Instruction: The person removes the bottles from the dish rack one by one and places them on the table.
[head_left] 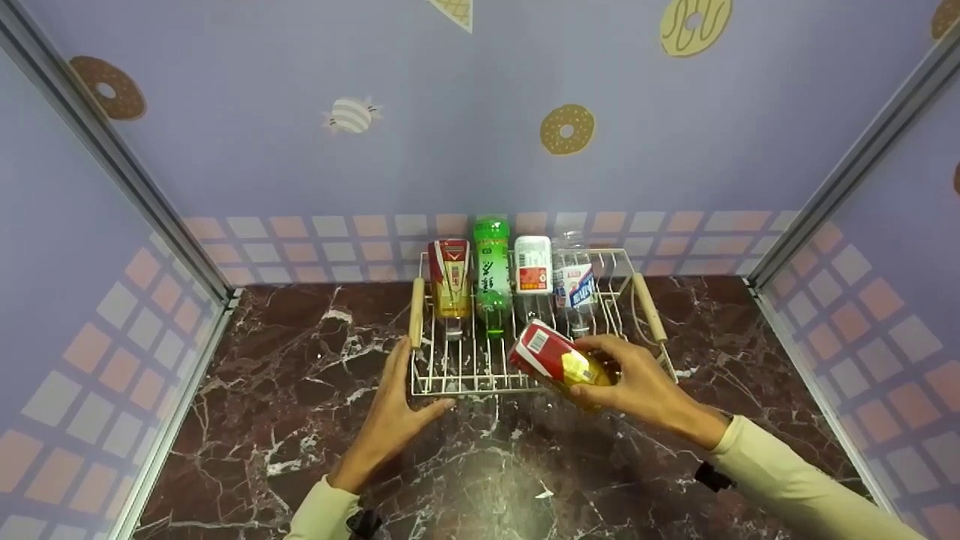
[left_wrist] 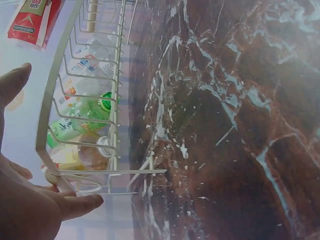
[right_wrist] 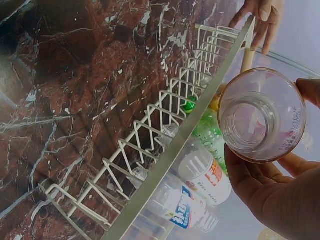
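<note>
The marbled bench (head_left: 277, 465) runs beneath both grips, its near edge cut off. The wire basket (head_left: 465, 392) sits just beyond the left grip (head_left: 394, 416), whose fingers are straight, contact with it hard to make out; the right grip (head_left: 637, 382) hides part of its near rim. Beyond and left of the right grip lie a green bottle (head_left: 492, 274), a clear bottle (head_left: 576, 289) with a blurry outline and a white bottle (head_left: 534, 264). The right grip holds a red-and-gold container (head_left: 555, 356), fingers partly covering its gold end.

Donut-print purple wall (head_left: 450, 165) behind dark marbled tabletop (head_left: 255, 390).
</note>
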